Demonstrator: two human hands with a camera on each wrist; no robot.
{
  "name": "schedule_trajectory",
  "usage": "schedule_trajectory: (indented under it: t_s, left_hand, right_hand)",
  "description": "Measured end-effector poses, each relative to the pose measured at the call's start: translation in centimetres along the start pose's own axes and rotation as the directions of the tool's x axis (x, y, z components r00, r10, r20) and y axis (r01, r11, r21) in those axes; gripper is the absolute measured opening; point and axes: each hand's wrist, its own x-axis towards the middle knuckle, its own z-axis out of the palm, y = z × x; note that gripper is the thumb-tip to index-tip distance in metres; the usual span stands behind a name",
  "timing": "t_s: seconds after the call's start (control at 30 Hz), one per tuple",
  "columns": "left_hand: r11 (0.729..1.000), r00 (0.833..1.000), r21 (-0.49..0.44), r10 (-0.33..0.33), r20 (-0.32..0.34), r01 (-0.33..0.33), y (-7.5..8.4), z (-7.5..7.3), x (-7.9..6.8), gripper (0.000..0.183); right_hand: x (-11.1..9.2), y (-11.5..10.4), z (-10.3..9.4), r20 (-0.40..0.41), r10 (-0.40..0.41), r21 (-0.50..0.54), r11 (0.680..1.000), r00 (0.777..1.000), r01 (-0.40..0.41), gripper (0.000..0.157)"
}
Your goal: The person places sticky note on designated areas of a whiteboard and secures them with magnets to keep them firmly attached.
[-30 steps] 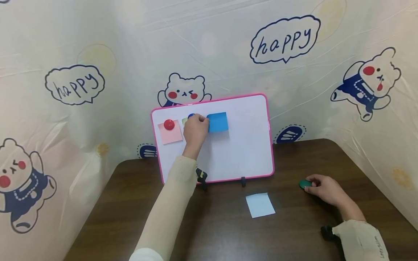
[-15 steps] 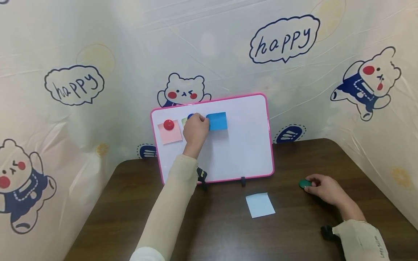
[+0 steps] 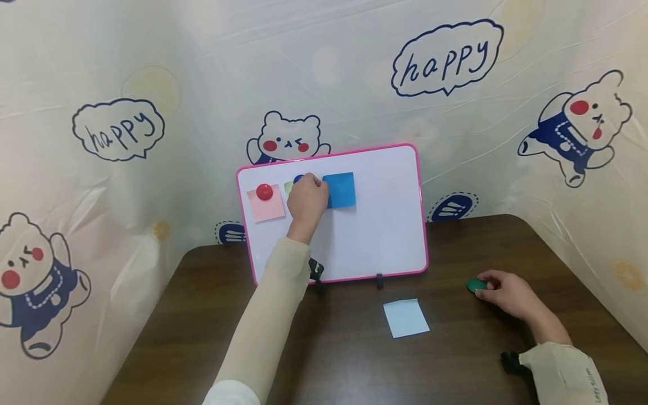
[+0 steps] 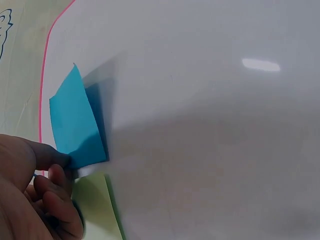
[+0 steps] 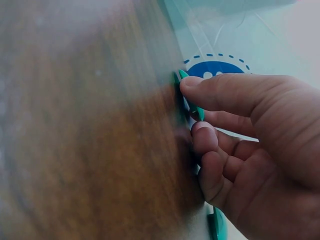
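Note:
My left hand (image 3: 307,201) is up at the whiteboard (image 3: 374,236) and pinches the blue sticky note (image 3: 341,190) by its left edge, thumb against finger. In the left wrist view the note's free side stands off the board and throws a shadow. Behind that hand, a blue round magnet (image 3: 298,179) and a green sticky note (image 4: 97,207) are partly covered. Down on the table at the right, my right hand (image 3: 511,295) pinches a green round magnet (image 3: 476,285) between thumb and fingers. Another green piece (image 5: 218,225) shows below that hand in the right wrist view.
A pink sticky note (image 3: 266,206) under a red magnet (image 3: 264,192) is at the board's upper left. On the brown table (image 3: 354,360) lies a pale blue sticky note (image 3: 406,318), in front of the board's small black foot (image 3: 379,281). Patterned sheeting (image 3: 354,73) hangs behind.
The blue note's lower edge hangs slightly lower than half a second ago. The head view has shifted a little. Both hands keep their grips and places.

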Motion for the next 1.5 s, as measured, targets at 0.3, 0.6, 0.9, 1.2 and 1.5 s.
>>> schedule_trajectory:
  t_s: [0.3, 0.6, 0.9, 1.2, 1.5]
  left_hand:
    - [1.0, 1.0, 0.011, 0.002, 0.003, -0.002, 0.1, 0.0, 0.0, 0.026]
    - [1.0, 1.0, 0.022, 0.009, 0.005, -0.009, -0.1, 0.3, 0.0, 0.028]
    - [0.994, 0.993, 0.013, 0.106, -0.053, -0.105, -0.2, 0.9, -0.1, 0.02]
    - [0.99, 0.989, 0.016, 0.138, -0.044, -0.137, -0.3, 1.2, 0.1, 0.024]
    - [0.986, 0.987, 0.031, 0.163, 0.005, -0.163, -0.5, 1.0, -0.4, 0.032]
  right_hand:
    - [-0.1, 0.0, -0.1, -0.006, -0.011, 0.0, 1.0, 1.0, 0.011, 0.041]
    - [0.0, 0.0, 0.0, 0.006, 0.003, 0.0, 1.0, 1.0, -0.003, 0.042]
    - [0.0, -0.1, 0.0, 0.014, 0.015, 0.007, 1.0, 1.0, -0.015, 0.041]
    - [0.1, -0.1, 0.2, 0.007, -0.002, -0.005, 1.0, 1.0, 0.002, 0.038]
    - [0.1, -0.1, 0.2, -0.007, 0.026, -0.021, 0.999, 1.0, -0.026, 0.043]
